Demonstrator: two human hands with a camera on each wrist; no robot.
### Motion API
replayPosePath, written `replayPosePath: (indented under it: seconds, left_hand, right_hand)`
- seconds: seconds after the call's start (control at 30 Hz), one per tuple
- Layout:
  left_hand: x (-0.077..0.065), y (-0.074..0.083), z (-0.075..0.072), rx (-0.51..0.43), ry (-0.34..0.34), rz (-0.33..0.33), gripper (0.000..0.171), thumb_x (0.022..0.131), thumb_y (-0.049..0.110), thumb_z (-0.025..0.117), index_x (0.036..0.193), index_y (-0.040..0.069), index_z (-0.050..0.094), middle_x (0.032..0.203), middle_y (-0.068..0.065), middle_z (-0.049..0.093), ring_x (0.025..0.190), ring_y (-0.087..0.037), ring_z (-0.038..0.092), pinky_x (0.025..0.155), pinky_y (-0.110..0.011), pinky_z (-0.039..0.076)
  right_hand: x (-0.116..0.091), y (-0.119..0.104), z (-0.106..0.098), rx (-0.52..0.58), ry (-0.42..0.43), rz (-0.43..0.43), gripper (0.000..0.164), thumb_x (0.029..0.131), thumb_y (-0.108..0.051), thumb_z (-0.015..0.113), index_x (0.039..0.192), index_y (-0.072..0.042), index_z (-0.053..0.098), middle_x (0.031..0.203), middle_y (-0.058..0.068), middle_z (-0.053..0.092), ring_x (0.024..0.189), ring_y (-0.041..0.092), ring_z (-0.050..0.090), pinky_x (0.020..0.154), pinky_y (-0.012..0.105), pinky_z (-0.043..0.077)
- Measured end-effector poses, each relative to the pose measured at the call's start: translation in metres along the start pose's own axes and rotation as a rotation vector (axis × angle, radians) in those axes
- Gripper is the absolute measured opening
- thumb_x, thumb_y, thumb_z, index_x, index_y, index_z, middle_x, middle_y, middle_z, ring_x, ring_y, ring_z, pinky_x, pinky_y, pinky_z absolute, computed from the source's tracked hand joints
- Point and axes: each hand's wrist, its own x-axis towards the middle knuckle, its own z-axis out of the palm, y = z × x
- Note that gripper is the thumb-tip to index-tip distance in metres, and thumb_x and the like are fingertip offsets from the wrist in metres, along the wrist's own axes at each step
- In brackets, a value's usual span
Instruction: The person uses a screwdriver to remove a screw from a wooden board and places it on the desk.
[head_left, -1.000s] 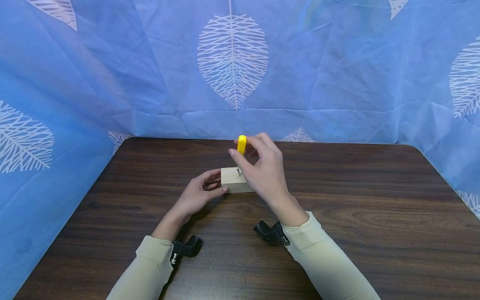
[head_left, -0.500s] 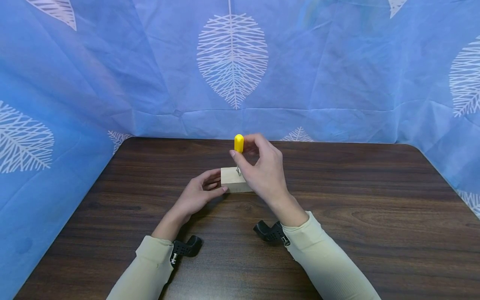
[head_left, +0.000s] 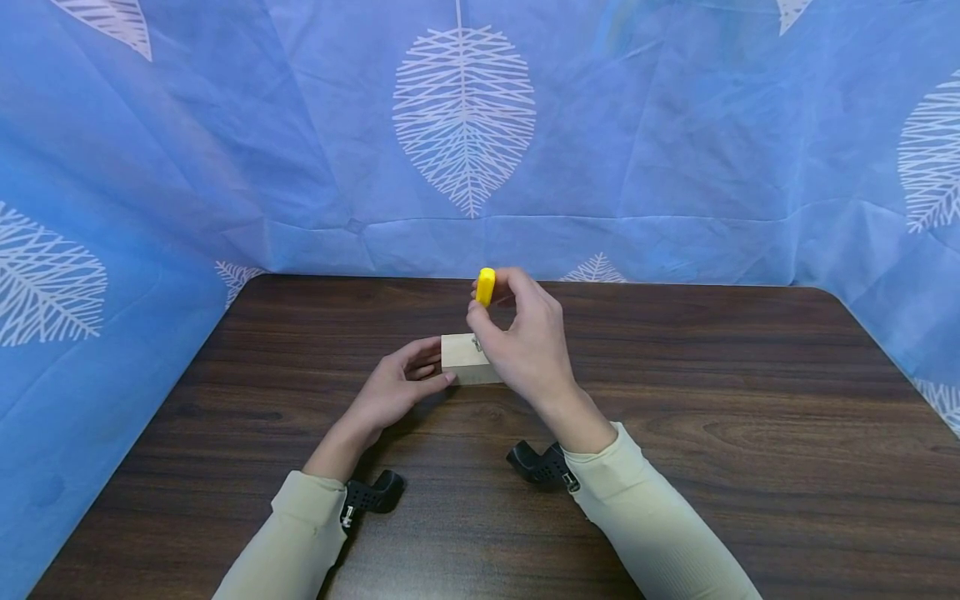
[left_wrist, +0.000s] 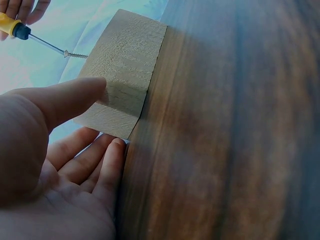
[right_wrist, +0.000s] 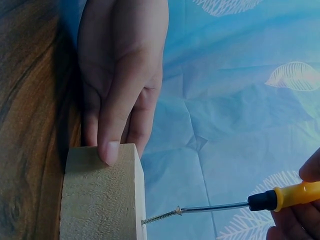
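Observation:
A pale wooden block (head_left: 467,362) sits on the table, its left end gripped by my left hand (head_left: 393,387), thumb on the near face and fingers behind. From the block's top a screw (right_wrist: 161,217) stands up, only its tip end sunk in the wood. My right hand (head_left: 528,333) holds a screwdriver (right_wrist: 262,201) by its yellow handle (head_left: 485,287), above the block. Its metal shaft (right_wrist: 215,207) runs down to the screw's head in the right wrist view. The left wrist view shows the screwdriver's black collar (left_wrist: 21,31) and the same screw leaning slightly.
The dark wood-grain table (head_left: 712,400) spreads out on all sides of the block. Behind it hangs a blue cloth (head_left: 315,125) with white leaf prints. A black wrist mount (head_left: 375,492) juts from the left sleeve, another black mount (head_left: 536,462) from the right.
The screwdriver's handle has tipped left, then back right, while the right fingers shift on it. The left hand and the block stay in place.

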Motion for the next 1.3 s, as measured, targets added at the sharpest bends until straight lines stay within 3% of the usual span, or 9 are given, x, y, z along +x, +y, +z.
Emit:
replayPosePath:
  seconds: [0.53, 0.8, 1.03, 1.3]
  left_hand:
    - [-0.0001, 0.0007, -0.0004, 0.003, 0.002, -0.014, 0.066, 0.103, 0.025, 0.076, 0.163, 0.018, 0.048, 0.161, -0.011, 0.055, 0.15, -0.032, 0.054, 0.125, -0.049, 0.049]
    - [0.0001, 0.0017, -0.0004, 0.006, 0.011, -0.004, 0.065, 0.103, 0.026, 0.077, 0.161, 0.018, 0.05, 0.16, -0.01, 0.056, 0.149, -0.031, 0.055, 0.125, -0.049, 0.049]
    - [-0.0001, 0.0003, -0.0012, -0.004, 0.008, 0.003, 0.067, 0.102, 0.025, 0.077, 0.162, 0.017, 0.048, 0.161, -0.012, 0.055, 0.149, -0.033, 0.055, 0.126, -0.05, 0.048]
    - [0.0009, 0.0007, -0.001, -0.002, 0.006, -0.009, 0.066, 0.103, 0.026, 0.077, 0.162, 0.018, 0.049, 0.16, -0.009, 0.056, 0.149, -0.029, 0.055, 0.125, -0.047, 0.049]
  right_hand:
    - [0.0004, 0.001, 0.0031, 0.006, -0.05, 0.011, 0.017, 0.099, -0.011, 0.061, 0.114, -0.005, 0.067, 0.107, 0.007, 0.069, 0.097, 0.026, 0.065, 0.089, 0.039, 0.058]
    - [-0.0001, 0.0014, 0.004, 0.004, -0.101, 0.034, 0.02, 0.105, -0.012, 0.047, 0.117, -0.006, 0.061, 0.112, 0.009, 0.067, 0.093, 0.023, 0.063, 0.075, 0.036, 0.052]
    - [0.0002, 0.0028, 0.0067, -0.02, -0.088, 0.015, 0.022, 0.111, -0.023, 0.053, 0.116, -0.005, 0.064, 0.101, 0.009, 0.06, 0.09, 0.023, 0.058, 0.075, 0.035, 0.049]
    - [-0.0001, 0.004, 0.0082, -0.031, -0.041, -0.019, 0.026, 0.109, -0.025, 0.065, 0.124, -0.007, 0.075, 0.107, 0.009, 0.055, 0.094, 0.022, 0.06, 0.07, 0.029, 0.047]
